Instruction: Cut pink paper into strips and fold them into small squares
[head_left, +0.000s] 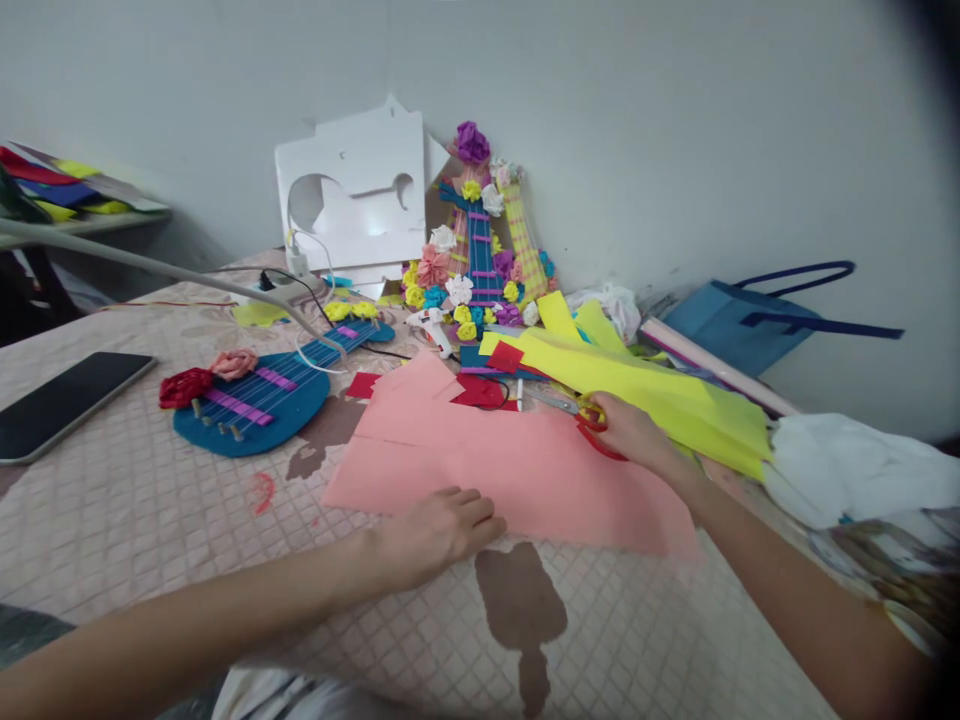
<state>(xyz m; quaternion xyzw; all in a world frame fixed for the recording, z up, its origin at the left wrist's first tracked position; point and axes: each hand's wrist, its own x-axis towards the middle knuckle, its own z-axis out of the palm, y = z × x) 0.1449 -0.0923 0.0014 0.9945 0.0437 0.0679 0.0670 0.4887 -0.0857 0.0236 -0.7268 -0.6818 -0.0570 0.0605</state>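
A large pink paper sheet [487,455] lies flat on the quilted bed cover [135,520]. My left hand [439,527] rests on the sheet's near edge, fingers curled and pressed together on the paper. My right hand [630,432] is at the sheet's far right edge, closed around the red handles of a pair of scissors [570,408], whose silver blades point left. Yellow paper sheets [660,390] lie just beyond that hand.
A blue felt guitar [262,395] with paper roses lies at the left, a dark tablet [60,400] farther left. A flower-covered guitar [480,250], white cardboard [352,195] and a glue gun [433,325] stand by the wall. A blue bag [735,325] and white cloth [847,465] sit right.
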